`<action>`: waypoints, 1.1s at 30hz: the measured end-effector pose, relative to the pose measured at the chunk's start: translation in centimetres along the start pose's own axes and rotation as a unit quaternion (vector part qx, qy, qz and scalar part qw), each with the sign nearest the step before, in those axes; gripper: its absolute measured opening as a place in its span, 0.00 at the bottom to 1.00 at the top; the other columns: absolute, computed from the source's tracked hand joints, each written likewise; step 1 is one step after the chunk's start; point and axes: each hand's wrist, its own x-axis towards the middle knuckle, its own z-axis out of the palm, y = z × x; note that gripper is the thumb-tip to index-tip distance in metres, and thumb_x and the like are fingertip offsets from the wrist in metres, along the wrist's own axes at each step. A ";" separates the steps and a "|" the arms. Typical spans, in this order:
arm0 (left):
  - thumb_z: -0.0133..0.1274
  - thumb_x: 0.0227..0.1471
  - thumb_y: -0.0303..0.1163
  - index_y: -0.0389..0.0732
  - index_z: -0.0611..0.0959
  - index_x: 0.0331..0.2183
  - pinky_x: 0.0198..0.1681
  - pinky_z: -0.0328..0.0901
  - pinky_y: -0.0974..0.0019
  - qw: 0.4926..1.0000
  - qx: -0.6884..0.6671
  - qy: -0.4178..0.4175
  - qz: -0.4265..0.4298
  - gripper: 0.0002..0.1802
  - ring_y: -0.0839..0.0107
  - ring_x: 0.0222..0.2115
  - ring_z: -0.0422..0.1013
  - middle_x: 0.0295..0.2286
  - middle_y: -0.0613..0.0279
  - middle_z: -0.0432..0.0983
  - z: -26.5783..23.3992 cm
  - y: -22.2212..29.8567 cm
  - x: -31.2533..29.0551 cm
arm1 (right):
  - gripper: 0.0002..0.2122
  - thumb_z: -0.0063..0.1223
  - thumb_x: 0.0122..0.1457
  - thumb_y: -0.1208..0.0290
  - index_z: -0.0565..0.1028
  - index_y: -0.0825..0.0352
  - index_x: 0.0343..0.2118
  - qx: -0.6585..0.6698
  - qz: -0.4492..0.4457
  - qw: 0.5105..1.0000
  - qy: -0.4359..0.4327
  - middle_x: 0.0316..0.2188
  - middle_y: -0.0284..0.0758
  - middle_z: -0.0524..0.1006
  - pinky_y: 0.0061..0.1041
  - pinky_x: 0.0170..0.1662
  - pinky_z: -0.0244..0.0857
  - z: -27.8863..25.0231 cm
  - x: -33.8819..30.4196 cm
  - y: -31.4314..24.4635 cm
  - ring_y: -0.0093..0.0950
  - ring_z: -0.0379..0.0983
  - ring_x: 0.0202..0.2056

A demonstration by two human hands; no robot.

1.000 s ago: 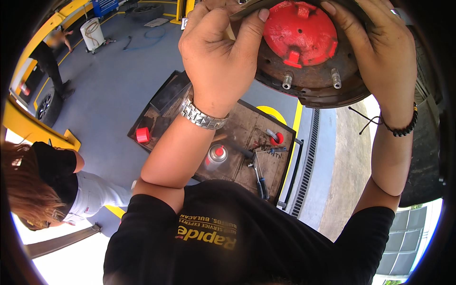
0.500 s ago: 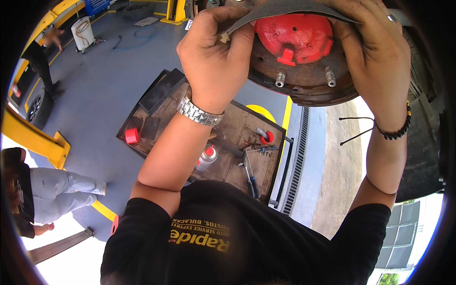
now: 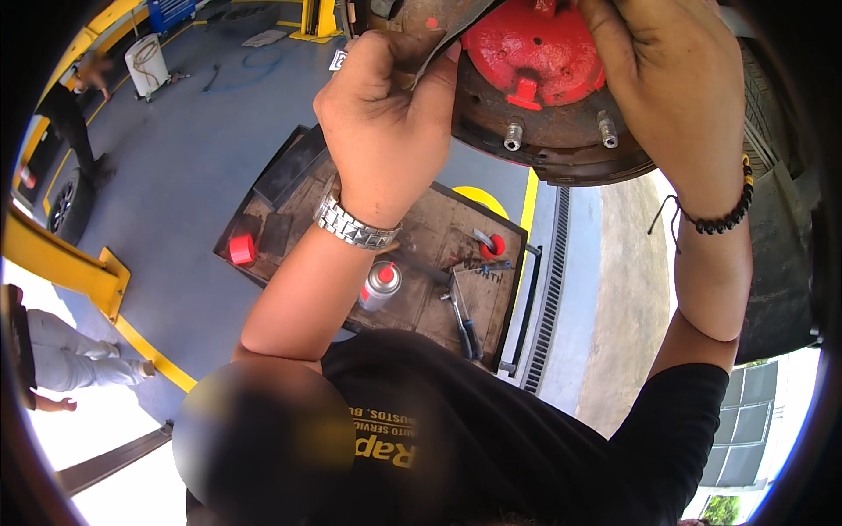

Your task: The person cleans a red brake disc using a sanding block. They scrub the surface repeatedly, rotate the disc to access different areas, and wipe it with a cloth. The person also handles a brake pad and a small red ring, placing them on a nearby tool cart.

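My left hand [image 3: 386,110] is closed, pinching the edge of a dark, thin, flexible sheet [image 3: 454,37] like sandpaper. The sheet bends upward past the picture's top edge. Just right of it is a red-painted wheel hub [image 3: 537,61] with small lugs on its rim. Around the hub lies a dark, rusty brake disc or plate [image 3: 570,159], from which a left metal stud [image 3: 514,134] and a right metal stud [image 3: 607,130] stick out. At the hub's right side is my right hand [image 3: 680,92]; its fingertips are mostly cut off above, so its grip is hidden.
Below my arms stands a tool cart [image 3: 425,228] carrying a spray can [image 3: 381,285], a ratchet [image 3: 463,320], a red cap [image 3: 242,249] and a black tray [image 3: 285,171]. A yellow lift post [image 3: 66,263] is at left, near another person's legs [image 3: 79,351]. Tyre [image 3: 772,237] at far right.
The sheet no longer arches across the hub's top; its right part has gone up out of view. My right hand has moved up and left. The person at lower left has shifted left.
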 end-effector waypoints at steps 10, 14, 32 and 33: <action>0.64 0.49 0.23 0.33 0.84 0.33 0.34 0.67 0.74 0.993 -0.069 0.011 -0.092 0.08 0.80 0.27 0.72 0.29 0.61 0.84 0.5 1.1 -0.5 | 0.08 0.59 0.47 0.85 0.78 0.68 0.31 0.065 -0.041 0.995 0.059 0.24 0.38 0.76 0.35 0.33 0.66 1.2 -0.1 1.2 0.39 0.74 0.28; 0.66 0.49 0.25 0.32 0.84 0.34 0.35 0.68 0.74 0.988 -0.117 0.051 -0.088 0.10 0.80 0.29 0.73 0.30 0.59 0.84 1.1 0.9 0.7 | 0.08 0.60 0.47 0.83 0.79 0.68 0.32 0.047 -0.041 0.997 0.046 0.24 0.39 0.76 0.36 0.31 0.66 0.0 -0.8 1.8 0.39 0.74 0.27; 0.62 0.55 0.24 0.24 0.73 0.55 0.49 0.68 0.70 0.994 -0.092 -0.011 -0.051 0.29 0.76 0.41 0.76 0.41 0.54 0.83 -0.3 1.3 -0.2 | 0.06 0.58 0.50 0.78 0.80 0.68 0.33 -0.048 0.019 0.991 -0.121 0.24 0.40 0.78 0.35 0.33 0.69 -1.8 -0.4 0.7 0.40 0.76 0.29; 0.62 0.55 0.24 0.25 0.72 0.56 0.49 0.68 0.71 0.994 -0.102 -0.013 -0.047 0.29 0.76 0.41 0.76 0.41 0.54 0.82 0.4 1.4 0.3 | 0.06 0.58 0.50 0.78 0.80 0.68 0.33 -0.058 0.023 0.989 -0.136 0.24 0.40 0.78 0.34 0.33 0.69 -2.5 -0.5 0.8 0.40 0.76 0.29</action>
